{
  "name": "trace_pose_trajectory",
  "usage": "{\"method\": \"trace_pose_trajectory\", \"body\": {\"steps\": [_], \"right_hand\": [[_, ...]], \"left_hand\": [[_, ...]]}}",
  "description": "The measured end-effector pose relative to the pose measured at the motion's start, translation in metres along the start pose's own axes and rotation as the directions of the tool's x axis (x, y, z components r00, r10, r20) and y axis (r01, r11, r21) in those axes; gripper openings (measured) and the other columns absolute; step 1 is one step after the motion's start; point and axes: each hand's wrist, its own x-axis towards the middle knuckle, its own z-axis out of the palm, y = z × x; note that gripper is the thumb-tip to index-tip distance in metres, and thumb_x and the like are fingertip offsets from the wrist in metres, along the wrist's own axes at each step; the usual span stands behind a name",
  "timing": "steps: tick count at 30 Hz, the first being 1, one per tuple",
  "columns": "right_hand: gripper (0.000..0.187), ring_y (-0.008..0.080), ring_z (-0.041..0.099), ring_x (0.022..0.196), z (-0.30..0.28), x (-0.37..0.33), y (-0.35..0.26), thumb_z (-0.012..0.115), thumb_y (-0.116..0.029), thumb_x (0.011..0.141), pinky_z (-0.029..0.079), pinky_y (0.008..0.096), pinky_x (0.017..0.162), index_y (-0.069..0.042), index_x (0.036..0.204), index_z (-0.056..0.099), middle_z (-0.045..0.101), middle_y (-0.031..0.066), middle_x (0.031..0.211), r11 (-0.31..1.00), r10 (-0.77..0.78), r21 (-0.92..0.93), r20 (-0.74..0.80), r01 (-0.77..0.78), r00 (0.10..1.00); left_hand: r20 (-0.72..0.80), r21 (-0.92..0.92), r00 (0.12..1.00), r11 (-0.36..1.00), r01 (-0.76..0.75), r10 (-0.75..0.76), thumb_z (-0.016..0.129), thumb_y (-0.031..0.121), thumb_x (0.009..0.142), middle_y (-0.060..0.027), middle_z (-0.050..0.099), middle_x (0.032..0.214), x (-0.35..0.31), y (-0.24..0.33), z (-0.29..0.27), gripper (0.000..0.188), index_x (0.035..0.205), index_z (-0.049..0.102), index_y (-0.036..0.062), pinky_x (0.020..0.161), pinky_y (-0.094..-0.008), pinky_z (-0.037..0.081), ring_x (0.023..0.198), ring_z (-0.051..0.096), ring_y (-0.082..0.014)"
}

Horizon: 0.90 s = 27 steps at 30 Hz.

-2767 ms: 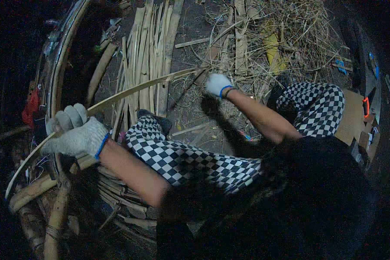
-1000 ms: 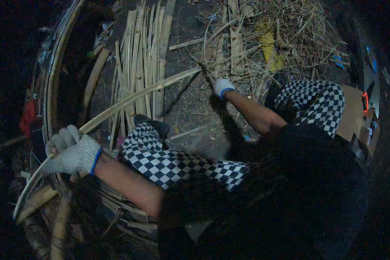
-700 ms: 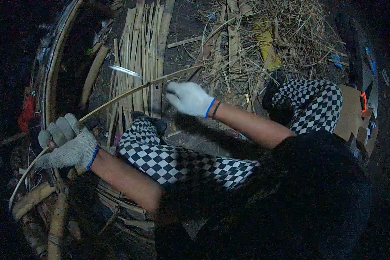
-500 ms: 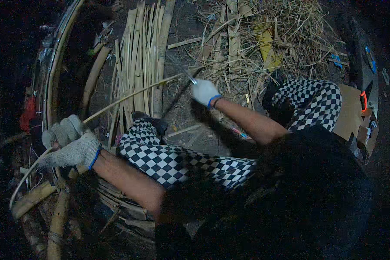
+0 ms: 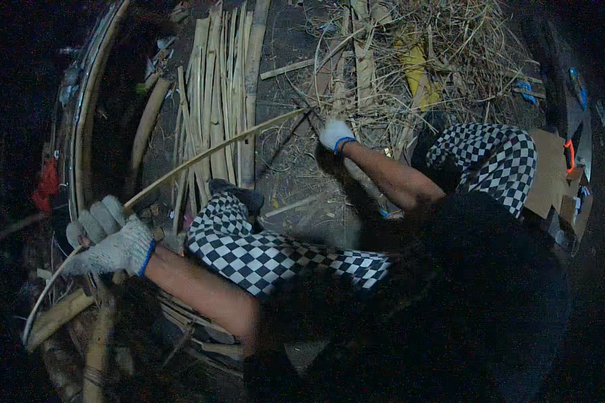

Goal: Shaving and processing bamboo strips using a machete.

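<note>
The left hand [image 5: 107, 238] over there grips the pale strip [image 5: 215, 151] toward its lower end, seemingly to steady it slanting above the sticks [image 5: 216, 101], while the right hand [image 5: 335, 136] sits near the far tip, its grip too blurred to tell.

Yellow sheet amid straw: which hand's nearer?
Right. White-gloved right hand: left of the yellow sheet and lower in view; white-gloved left hand, gripping a pale wooden strip: much farther left.
</note>
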Motion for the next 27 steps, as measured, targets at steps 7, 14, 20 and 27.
{"method": "trace_pose_trajectory", "body": {"steps": [7,14,20,27], "right_hand": [[0.035,0.0403,0.061,0.078,0.008,-0.028,-0.014,0.052,-0.032,0.084,0.049,0.0482,0.072,0.000,0.084,0.064,0.064,0.0217,0.084,0.986,-0.166,-0.022,0.070,0.168,0.984],[0.030,0.0395,0.061,0.078,-0.013,-0.021,-0.050,0.047,-0.024,0.085,0.048,0.0478,0.072,0.000,0.079,0.064,0.063,0.0215,0.081,0.983,-0.168,-0.074,0.039,0.171,0.985],[0.025,0.0404,0.059,0.073,-0.124,-0.132,-0.221,0.047,-0.026,0.086,0.048,0.0467,0.067,-0.002,0.090,0.055,0.059,0.0220,0.075,0.761,-0.563,0.388,-0.002,0.520,0.826],[0.026,0.0390,0.061,0.072,-0.063,-0.073,-0.146,0.047,-0.021,0.085,0.050,0.0453,0.063,0.000,0.075,0.058,0.059,0.0248,0.072,0.821,-0.567,-0.080,0.008,0.565,0.824]], "left_hand": [[-0.063,0.070,0.998,0.997,-0.019,0.023,0.041,0.066,0.084,0.0037,0.020,0.046,-0.003,0.027,0.010,0.056,0.059,0.034,0.0174,0.039,-0.0282,0.013,0.038,0.014,-0.0119],[-0.441,0.543,0.821,0.836,-0.079,0.364,0.030,0.054,0.093,0.0011,0.022,0.050,-0.012,-0.005,0.039,0.049,0.066,0.039,0.0141,0.037,-0.0277,0.016,0.040,0.017,-0.0126],[-0.377,0.542,0.860,0.835,-0.096,0.344,0.034,0.052,0.092,0.0033,0.022,0.051,-0.013,0.012,0.037,0.045,0.067,0.038,0.0145,0.037,-0.0279,0.015,0.040,0.016,-0.0119],[-0.445,0.459,0.855,0.888,-0.038,0.267,0.038,0.046,0.090,0.0037,0.021,0.050,-0.013,-0.019,0.053,0.040,0.064,0.036,0.0151,0.036,-0.0273,0.013,0.038,0.014,-0.0109]]}}
